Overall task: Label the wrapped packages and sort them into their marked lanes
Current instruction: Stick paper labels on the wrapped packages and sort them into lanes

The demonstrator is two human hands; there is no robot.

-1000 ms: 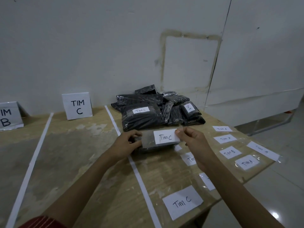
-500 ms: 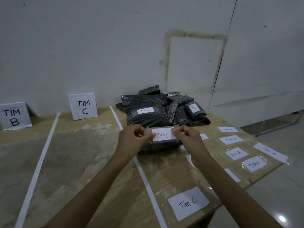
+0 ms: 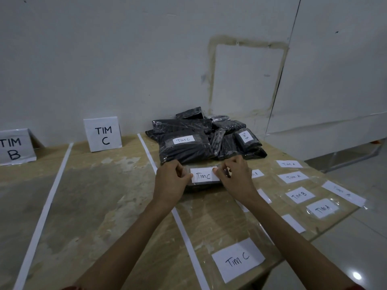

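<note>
Head | left grip, right grip each pinch label ends | label between them, atop package

Shows only a dark near edge of the small package; the rest lies under the left hand, the right hand and the white label pinched between them. Loses the left part of the TIM B sign at the left edge. Cannot read the faint writing on the long strip at far right. Hides most of a slip behind the right wrist, only an A showing. Buries the far packages behind nearer ones.
</note>
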